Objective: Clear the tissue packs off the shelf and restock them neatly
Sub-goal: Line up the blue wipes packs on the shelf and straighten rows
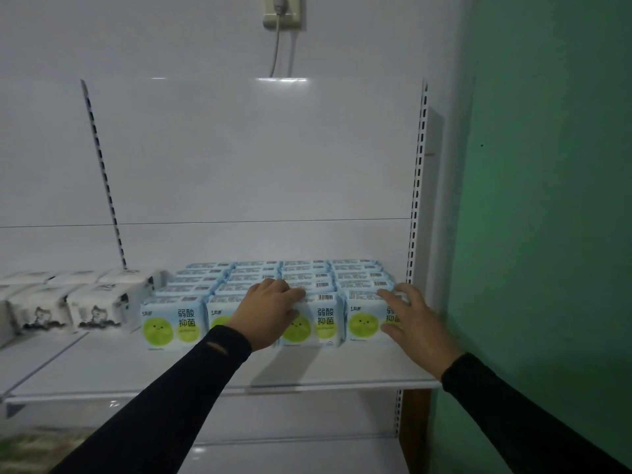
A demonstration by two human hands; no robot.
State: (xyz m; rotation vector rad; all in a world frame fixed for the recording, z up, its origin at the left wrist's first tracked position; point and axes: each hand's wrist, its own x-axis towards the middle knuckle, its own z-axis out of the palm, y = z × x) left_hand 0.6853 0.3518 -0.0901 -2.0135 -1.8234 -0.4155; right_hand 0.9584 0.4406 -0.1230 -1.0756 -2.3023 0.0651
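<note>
Blue tissue packs [273,285], four rows on shelf [307,371]; left hand [270,313] fingers [290,294] curled over front pack; right hand [415,323] fingers spread against end pack.

Head view, seemingly close, facing shelf [219,367]

From my remote feed, I see two forearms entering the frame from the bottom, both covered in long, close-fitting black sleeves. The left sleeve [191,381] ends in a snug cuff at the wrist, and near that cuff I can make out a small elongated slit or worn spot showing a lighter, tan tone through the fabric. The right sleeve [513,415] looks plain and matte, with no marking I can pick out. Both the left hand [270,313] and the right hand [415,323] are bare, without gloves, rings or a watch.
</note>
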